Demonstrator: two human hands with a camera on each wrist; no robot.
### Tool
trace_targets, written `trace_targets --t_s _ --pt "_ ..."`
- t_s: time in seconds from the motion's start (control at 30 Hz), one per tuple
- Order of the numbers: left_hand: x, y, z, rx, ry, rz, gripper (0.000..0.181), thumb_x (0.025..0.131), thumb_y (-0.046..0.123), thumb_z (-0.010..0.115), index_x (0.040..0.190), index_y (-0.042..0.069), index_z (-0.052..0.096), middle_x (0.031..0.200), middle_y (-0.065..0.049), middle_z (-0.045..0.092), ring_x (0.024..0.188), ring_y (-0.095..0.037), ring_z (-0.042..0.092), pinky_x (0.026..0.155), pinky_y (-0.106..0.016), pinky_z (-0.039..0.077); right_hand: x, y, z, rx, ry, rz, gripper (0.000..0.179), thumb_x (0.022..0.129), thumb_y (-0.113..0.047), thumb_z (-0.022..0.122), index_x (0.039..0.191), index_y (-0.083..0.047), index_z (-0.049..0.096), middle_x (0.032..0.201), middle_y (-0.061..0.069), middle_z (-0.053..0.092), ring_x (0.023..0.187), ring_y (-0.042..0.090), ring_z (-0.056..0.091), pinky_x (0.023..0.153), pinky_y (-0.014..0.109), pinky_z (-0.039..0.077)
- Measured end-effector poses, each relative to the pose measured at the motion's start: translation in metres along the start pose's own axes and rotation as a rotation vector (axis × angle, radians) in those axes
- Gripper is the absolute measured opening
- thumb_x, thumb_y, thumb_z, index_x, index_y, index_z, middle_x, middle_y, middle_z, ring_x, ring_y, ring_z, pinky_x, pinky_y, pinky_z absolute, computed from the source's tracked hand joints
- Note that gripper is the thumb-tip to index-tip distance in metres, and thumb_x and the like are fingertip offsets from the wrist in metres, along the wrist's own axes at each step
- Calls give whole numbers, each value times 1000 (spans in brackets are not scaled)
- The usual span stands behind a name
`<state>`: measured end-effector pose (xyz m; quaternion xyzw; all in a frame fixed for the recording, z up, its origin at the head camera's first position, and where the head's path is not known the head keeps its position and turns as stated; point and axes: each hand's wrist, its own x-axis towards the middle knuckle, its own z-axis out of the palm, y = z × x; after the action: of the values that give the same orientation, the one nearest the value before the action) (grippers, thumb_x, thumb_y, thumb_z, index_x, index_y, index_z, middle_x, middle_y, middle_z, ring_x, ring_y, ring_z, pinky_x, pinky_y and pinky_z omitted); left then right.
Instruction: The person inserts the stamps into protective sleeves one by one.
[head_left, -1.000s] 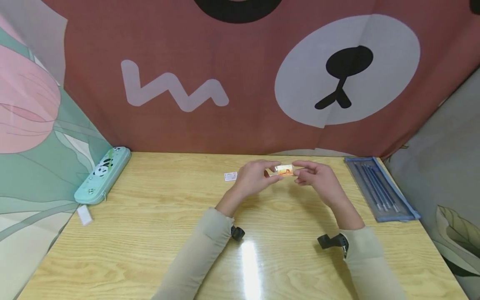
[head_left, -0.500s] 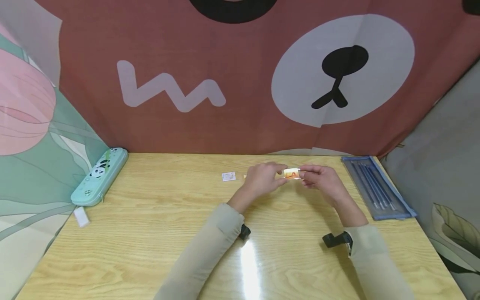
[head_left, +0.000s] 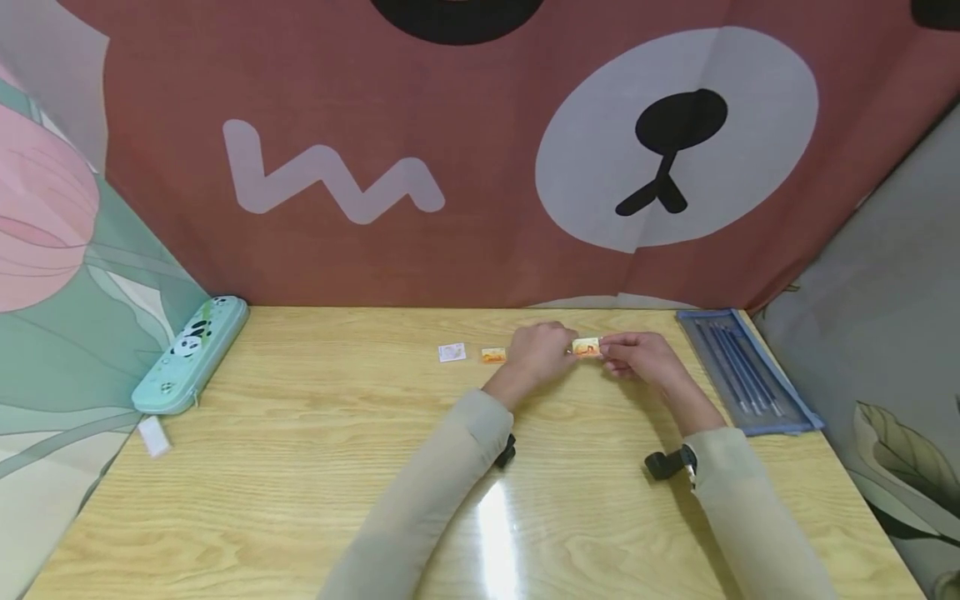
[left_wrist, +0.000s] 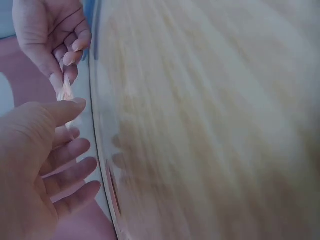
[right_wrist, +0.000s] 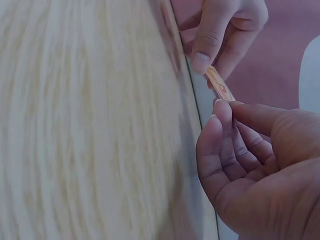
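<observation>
Between both hands, above the far part of the table, is a small flat block in clear wrap, printed orange and white (head_left: 587,347). My left hand (head_left: 538,353) pinches its left end between thumb and index finger; its other fingers are loosely bent in the left wrist view. My right hand (head_left: 643,358) pinches the opposite end with thumb and fingertips, as the right wrist view shows around the orange block (right_wrist: 220,85). Left of my left hand, a small orange piece (head_left: 493,356) and a white printed piece (head_left: 452,352) lie on the table.
A mint panda pencil case (head_left: 191,354) lies at the left edge, with a small white block (head_left: 154,436) in front of it. At the right is a blue-edged mesh pouch (head_left: 746,375) holding several pencil-like sticks. A brown curtain (head_left: 337,258) hangs behind the wood-grain table (head_left: 300,483).
The left hand has shifted right and turned over more, uncovering the orange piece on the table. Both hands keep hold of the wrapped block. The head view has panned slightly right.
</observation>
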<state>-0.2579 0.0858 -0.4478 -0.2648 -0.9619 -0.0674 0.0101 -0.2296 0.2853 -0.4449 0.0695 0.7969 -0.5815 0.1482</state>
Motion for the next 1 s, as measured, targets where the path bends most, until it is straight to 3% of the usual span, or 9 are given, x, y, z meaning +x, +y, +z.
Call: trace_targets --t_s 0.1,0.2,0.37,0.5,0.67,1.0 --pt "4 2 1 29 -34 -14 37 96 44 65 131 34 68 121 9 69 109 -13 64 80 -37 58 5 2 0 -1 -3 33 46 102 -17 63 138 9 54 89 -4 74 75 3 69 74 21 60" --pt "6 2 3 35 -58 -34 39 95 49 67 131 35 68 121 8 68 110 -14 62 89 -37 56 10 4 1 -2 -12 45 45 102 -16 61 138 10 54 86 -5 72 73 2 68 72 20 60" --pt "6 -1 5 19 -42 -48 31 93 47 68 122 35 72 118 9 70 109 -15 62 96 -38 53 14 5 1 -10 -19 48 42 103 -14 59 136 12 54 81 -8 70 70 1 66 68 18 59" --pt "4 -3 5 -15 -42 -70 34 93 49 67 126 39 70 124 11 70 113 -15 61 99 -39 50 16 7 -1 -12 -15 48 41 102 -12 60 134 13 54 80 -9 70 69 1 66 67 18 59" --pt "2 -3 5 -22 -53 -89 36 95 52 66 129 42 69 127 14 70 116 -16 62 99 -40 51 16 8 0 -55 9 52 39 102 -14 60 131 12 56 80 -8 70 70 2 66 67 19 59" --pt "4 2 2 -5 -65 -94 17 96 45 64 101 32 74 113 9 73 104 -20 68 85 -43 56 14 4 3 -223 97 9 32 99 -17 64 119 8 68 79 -3 71 70 4 66 66 20 59"
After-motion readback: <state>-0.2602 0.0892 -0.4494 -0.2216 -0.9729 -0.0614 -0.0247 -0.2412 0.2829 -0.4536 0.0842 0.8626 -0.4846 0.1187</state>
